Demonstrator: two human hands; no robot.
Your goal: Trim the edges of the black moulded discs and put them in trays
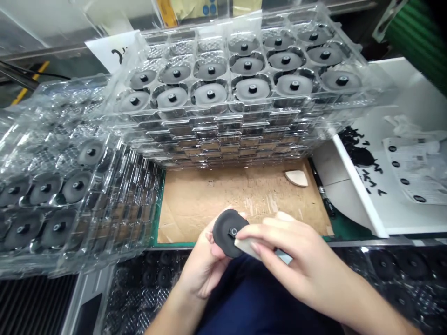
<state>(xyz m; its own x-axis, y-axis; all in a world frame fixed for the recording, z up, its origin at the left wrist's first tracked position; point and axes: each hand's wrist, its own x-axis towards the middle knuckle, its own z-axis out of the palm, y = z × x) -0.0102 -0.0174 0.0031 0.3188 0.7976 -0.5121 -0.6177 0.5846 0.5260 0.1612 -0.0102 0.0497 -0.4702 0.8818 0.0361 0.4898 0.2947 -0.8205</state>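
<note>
My left hand [200, 263] holds a round black disc [227, 231] with a small hub in its middle, just above the near edge of the brown board [216, 195]. My right hand [296, 260] is closed on a small pale flat tool [246, 246] whose tip touches the disc near the hub. Both hands are close together above my dark blue lap.
A tall stack of clear plastic trays [230, 121] holding several black discs stands behind the board. Another stack of trays [52, 195] lies at the left. A white tray [401, 195] with black scraps and a sheet sits at the right. A pale wedge [296, 177] rests on the board.
</note>
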